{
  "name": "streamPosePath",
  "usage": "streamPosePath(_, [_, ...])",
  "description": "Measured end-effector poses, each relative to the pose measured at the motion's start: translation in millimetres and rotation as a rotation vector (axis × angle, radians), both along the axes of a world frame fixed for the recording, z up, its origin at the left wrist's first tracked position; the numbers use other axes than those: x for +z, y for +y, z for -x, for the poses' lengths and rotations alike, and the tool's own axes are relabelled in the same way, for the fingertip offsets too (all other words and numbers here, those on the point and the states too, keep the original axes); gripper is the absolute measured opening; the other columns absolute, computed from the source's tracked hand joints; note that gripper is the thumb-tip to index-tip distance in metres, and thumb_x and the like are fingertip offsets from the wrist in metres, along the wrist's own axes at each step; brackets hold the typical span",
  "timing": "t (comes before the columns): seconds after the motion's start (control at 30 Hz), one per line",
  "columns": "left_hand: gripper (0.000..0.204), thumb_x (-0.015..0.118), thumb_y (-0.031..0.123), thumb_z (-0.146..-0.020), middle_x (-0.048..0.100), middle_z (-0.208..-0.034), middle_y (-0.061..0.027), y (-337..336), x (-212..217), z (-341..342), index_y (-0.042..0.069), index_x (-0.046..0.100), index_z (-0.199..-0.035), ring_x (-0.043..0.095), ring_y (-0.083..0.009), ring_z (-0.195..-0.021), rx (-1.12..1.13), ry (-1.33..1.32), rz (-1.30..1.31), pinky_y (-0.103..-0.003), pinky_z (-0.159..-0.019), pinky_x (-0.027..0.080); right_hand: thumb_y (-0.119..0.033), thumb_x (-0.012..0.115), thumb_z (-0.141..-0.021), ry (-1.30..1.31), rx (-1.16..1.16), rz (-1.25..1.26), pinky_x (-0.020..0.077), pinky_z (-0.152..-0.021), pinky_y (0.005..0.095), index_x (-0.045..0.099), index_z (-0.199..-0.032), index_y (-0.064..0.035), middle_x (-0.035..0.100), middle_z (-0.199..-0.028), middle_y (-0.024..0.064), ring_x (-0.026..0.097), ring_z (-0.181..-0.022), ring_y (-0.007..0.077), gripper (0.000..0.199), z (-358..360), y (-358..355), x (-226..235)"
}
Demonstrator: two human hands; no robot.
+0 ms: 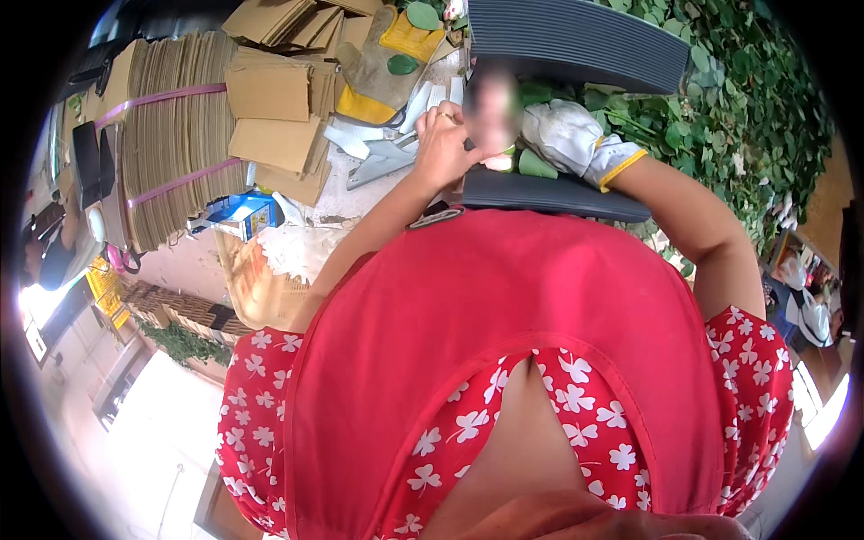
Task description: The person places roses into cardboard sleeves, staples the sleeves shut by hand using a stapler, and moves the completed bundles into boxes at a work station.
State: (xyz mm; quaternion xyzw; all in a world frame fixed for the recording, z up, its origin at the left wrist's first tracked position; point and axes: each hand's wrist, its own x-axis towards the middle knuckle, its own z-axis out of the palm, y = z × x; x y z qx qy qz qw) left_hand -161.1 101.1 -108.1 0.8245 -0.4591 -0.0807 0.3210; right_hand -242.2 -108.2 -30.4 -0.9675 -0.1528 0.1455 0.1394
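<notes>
My bare left hand [441, 144], with a ring on one finger, has its fingers bent and its thumb pressed against a blurred pinkish thing [493, 112] that I cannot make out. From the other side my right hand [565, 139] reaches it in a white work glove with a yellow cuff, its fingers curled and partly hidden. Green leaves [537, 164] poke out just below the glove. Both hands are between a dark ribbed panel [576, 45] at the far side and a dark flat panel [553, 195] close to my red apron [513, 279].
Leafy green stems [747, 117] are heaped along the right. To the left stand strapped cardboard stacks [180, 135], loose cardboard pieces [279, 99], grey-white strips [382, 162], a grey-and-yellow work glove [369, 85] and a blue box [247, 216]. Nearer lies a tan crate [261, 292].
</notes>
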Motion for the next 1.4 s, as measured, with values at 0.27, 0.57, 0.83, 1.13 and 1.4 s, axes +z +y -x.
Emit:
streamPosePath(0.27, [0.051, 0.077, 0.043, -0.065, 0.043, -0.089, -0.004, -0.3, 3.9, -0.1, 0.032, 0.067, -0.113, 0.043, -0.0207, -0.091, -0.014, 0.028, -0.024, -0.037, -0.086, 0.029, -0.015, 0.055, -0.081, 0.31, 0.178, 0.08, 0.0476, -0.056, 0.041, 0.059, -0.092, -0.005, 0.062, -0.072, 0.0155, 0.062, -0.066, 0.031, 0.016, -7.1, 3.0, 26.7])
streamPosePath(0.57, [0.045, 0.076, 0.035, -0.066, 0.045, -0.12, -0.0126, -1.7, 20.8, 7.6, 0.026, 0.065, -0.108, 0.042, -0.03, -0.116, 0.037, -0.174, -0.158, -0.058, -0.103, 0.021, -0.007, 0.061, -0.079, -0.294, 0.041, -0.142, 0.0501, -0.076, 0.0404, 0.059, -0.104, -0.0048, 0.063, -0.096, 0.0131, 0.062, -0.087, 0.0318, 0.024, -8.0, -9.4, 141.2])
streamPosePath(0.83, [0.047, 0.056, 0.035, -0.084, 0.036, -0.142, -0.0118, -14.9, 0.1, -3.8, 0.011, 0.049, -0.123, 0.038, -0.0262, -0.128, -0.337, -0.151, -0.12, -0.068, -0.101, 0.019, -0.027, 0.059, -0.08, -0.002, -0.048, 0.081, 0.0501, -0.068, 0.042, 0.064, -0.101, -0.0083, 0.064, -0.077, 0.018, 0.063, -0.074, 0.0341, 0.029, -99.7, -8.4, 127.9])
streamPosePath(1.13, [0.054, 0.055, 0.036, -0.087, 0.025, -0.149, -0.0116, -10.7, 27.2, -3.7, 0.011, 0.042, -0.133, 0.037, -0.0241, -0.13, -0.342, -0.04, -0.218, -0.063, -0.108, 0.013, -0.02, 0.06, -0.083, -0.969, 0.004, 0.23, 0.0485, -0.086, 0.0376, 0.059, -0.108, -0.0062, 0.062, -0.108, 0.0149, 0.06, -0.1, 0.0297, 0.028, -349.9, 95.5, 217.4])
streamPosePath(1.4, [0.041, 0.05, 0.032, -0.094, 0.058, -0.113, -0.0101, 43.0, 106.5, -27.9, 0.003, 0.053, -0.122, 0.057, -0.0176, -0.098, -0.268, 1.511, 0.49, -0.04, -0.085, 0.044, -0.004, 0.051, -0.085, -0.695, 0.049, 0.015, 0.0482, -0.083, 0.034, 0.06, -0.11, -0.0038, 0.063, -0.104, 0.0125, 0.06, -0.099, 0.0259, 0.027, -118.9, 14.2, 243.6])
